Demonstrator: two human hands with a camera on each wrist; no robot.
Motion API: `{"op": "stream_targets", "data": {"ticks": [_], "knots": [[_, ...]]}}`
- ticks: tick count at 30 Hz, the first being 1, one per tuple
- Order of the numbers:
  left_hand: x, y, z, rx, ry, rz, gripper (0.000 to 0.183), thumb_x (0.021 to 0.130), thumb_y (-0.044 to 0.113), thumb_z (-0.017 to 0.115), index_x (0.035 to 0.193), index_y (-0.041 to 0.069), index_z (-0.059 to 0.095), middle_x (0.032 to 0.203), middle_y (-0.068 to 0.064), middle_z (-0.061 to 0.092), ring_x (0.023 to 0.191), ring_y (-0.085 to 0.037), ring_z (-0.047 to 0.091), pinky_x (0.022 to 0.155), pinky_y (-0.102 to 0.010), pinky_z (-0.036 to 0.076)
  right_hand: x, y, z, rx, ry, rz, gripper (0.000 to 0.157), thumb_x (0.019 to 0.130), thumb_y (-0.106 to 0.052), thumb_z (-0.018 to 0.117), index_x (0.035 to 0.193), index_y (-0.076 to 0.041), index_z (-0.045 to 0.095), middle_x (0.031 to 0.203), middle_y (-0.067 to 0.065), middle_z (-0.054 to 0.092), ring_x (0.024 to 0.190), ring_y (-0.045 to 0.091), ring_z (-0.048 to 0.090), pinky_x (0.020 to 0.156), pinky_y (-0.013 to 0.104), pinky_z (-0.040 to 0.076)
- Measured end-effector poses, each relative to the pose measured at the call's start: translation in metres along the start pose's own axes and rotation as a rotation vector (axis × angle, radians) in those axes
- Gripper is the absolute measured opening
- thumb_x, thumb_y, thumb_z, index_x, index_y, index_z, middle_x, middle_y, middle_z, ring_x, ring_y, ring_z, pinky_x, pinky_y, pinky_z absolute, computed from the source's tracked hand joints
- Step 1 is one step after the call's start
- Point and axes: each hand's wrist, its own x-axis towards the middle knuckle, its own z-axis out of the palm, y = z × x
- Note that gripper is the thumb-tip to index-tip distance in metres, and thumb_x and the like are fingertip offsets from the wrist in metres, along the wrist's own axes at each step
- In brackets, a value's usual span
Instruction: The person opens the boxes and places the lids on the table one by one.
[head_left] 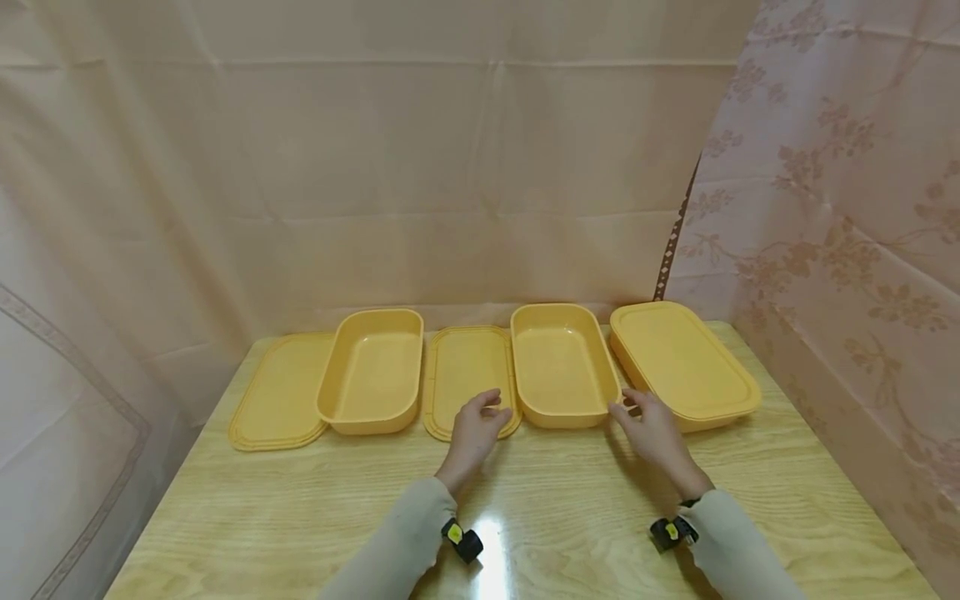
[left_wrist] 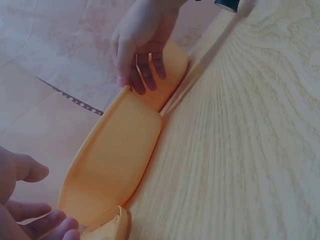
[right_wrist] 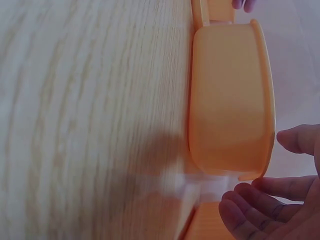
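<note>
My right hand point(head_left: 655, 435) is at the near right corner of an open yellow container point(head_left: 566, 421). Its thumb and index fingertips are at the rim, and the other fingers are loosely bent outside it. Whether the thumb touches the rim is unclear. My left hand point(head_left: 475, 433) hovers over the near end of a flat yellow lid point(head_left: 465, 358), left of that container, with thumb and fingers apart and nothing between them. The right wrist view shows the container's near wall point(right_wrist: 227, 95) beside the right hand's parted thumb and fingers.
To the left stands another open yellow container point(head_left: 371, 423), next to a second flat lid point(head_left: 281, 387). A lidded yellow container point(head_left: 686, 358) sits at the right. All are on a wooden table point(head_left: 555, 508), with a beige cloth point(head_left: 450, 167) hanging behind and patterned cloth point(head_left: 847, 250) at right.
</note>
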Motion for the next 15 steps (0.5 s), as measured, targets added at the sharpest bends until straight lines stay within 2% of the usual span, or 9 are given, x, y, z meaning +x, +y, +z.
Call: {"op": "stream_targets", "data": {"ticks": [15], "knots": [[0.003, 0.013, 0.009, 0.011, 0.035, 0.065, 0.044, 0.090, 0.014, 0.068, 0.129, -0.004, 0.058, 0.124, -0.021, 0.063, 0.107, -0.032, 0.062, 0.084, -0.038, 0.056, -0.001, -0.009, -0.008, -0.037, 0.015, -0.036, 0.050, 0.098, -0.024, 0.057, 0.134, 0.010, 0.050, 0.117, 0.028, 0.058, 0.105, 0.041, 0.059, 0.084, 0.052, 0.053]]}}
